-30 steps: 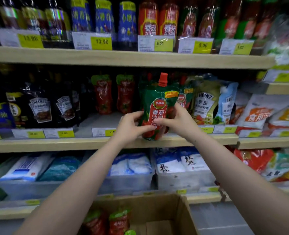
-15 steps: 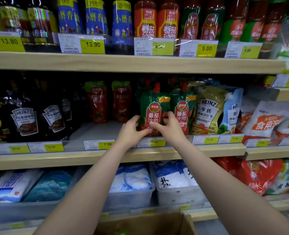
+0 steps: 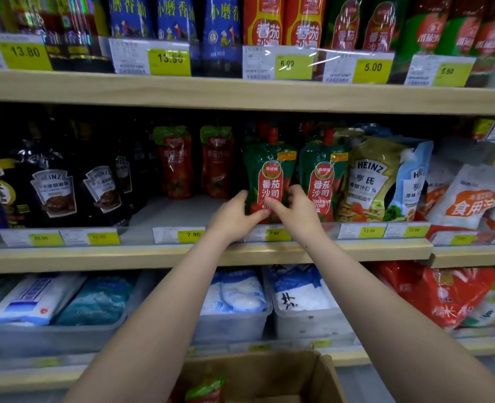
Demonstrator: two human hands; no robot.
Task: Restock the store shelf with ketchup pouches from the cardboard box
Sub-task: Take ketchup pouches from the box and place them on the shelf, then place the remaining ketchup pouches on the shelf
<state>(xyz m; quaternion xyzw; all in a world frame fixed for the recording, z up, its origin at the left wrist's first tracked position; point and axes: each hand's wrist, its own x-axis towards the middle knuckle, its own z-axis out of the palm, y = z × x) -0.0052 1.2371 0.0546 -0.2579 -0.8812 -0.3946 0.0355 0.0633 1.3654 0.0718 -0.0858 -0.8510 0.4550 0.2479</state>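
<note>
I see my left hand (image 3: 234, 213) and right hand (image 3: 294, 212) both clamped on the upright ketchup pouch (image 3: 269, 175) standing on the middle shelf (image 3: 95, 257).

Middle shelf (image 3: 356, 251): your pale wooden board, price tags along its front edge.
Standing on it, left to right: dark Heinz pouches (image 3: 51, 193), red ketchup pouches (image 3: 176, 164), two green ketchup pouches (image 3: 321, 178), Heinz salad dressing pouches (image 3: 368, 181).
</note>
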